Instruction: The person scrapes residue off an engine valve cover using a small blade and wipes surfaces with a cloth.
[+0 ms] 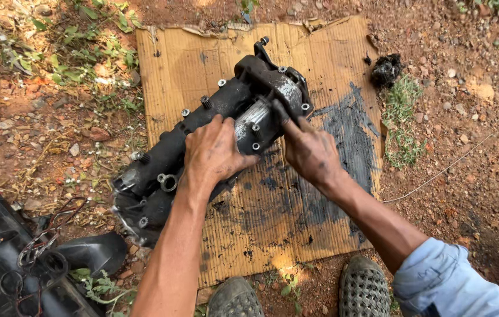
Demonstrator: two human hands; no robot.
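A long, black, greasy engine cover (161, 158) with several bolts lies diagonally across a sheet of corrugated cardboard (326, 47) on the ground. My left hand (211, 154) presses flat on its middle, fingers spread over a scraped, shiny grey patch. My right hand (310, 149) touches the cover's right end, with its fingers against the edge near a bolt hole; whether it holds a small tool I cannot tell. Both hands are smeared with oil.
Black oil stains mark the cardboard (349, 129) to the right. A dark greasy rag clump (385, 70) lies on the red dirt beyond. Black plastic parts and wire loops (20, 258) sit at the lower left. My two shoes (367, 287) are at the bottom edge.
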